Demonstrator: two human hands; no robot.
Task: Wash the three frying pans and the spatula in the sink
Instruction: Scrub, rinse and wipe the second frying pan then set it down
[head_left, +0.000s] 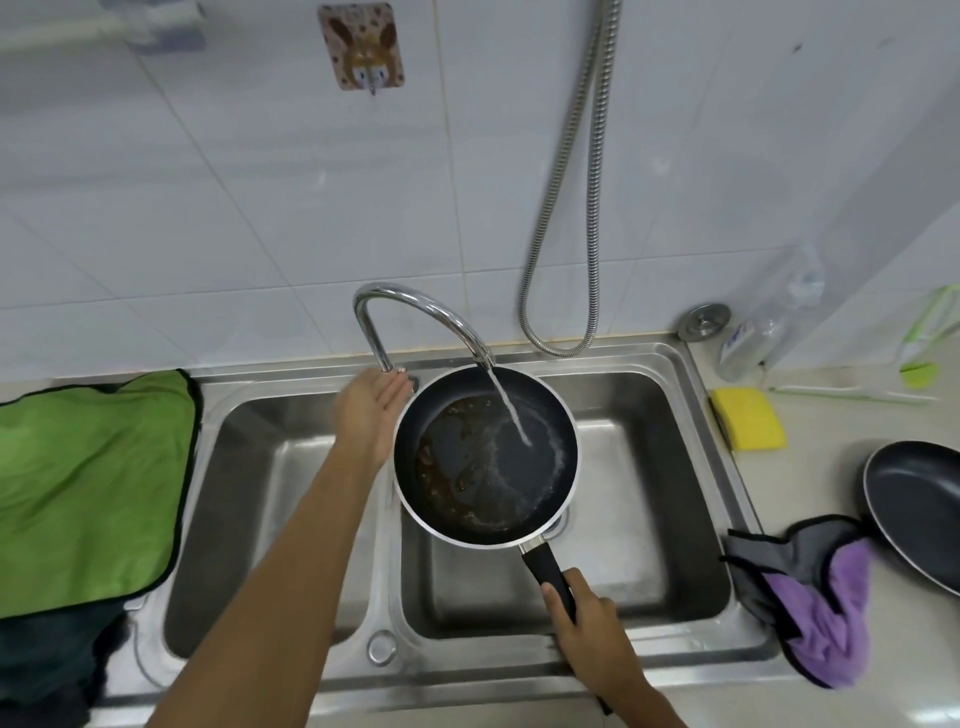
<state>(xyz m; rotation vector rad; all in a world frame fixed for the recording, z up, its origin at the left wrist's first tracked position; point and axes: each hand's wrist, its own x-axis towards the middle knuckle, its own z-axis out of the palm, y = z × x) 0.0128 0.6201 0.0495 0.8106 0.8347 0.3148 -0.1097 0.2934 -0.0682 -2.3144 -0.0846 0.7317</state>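
Water (511, 415) is streaming from the faucet (415, 306) into a greasy frying pan (485, 457), whose handle the right hand (592, 634) fingers are wrapping tightly. Left hand (371, 415) is hovering flat, fingers spread and empty, just beside the pan's rim above the sink (291, 467); a second pan (919, 509) is sitting on the table.

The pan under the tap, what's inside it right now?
Inside the pan, tap water lands right of centre and spreads in a ring. Brown greasy residue covers the left and lower floor. No spatula or food pieces show; the underside is hidden.

Bright, even light – edges warped, blurred
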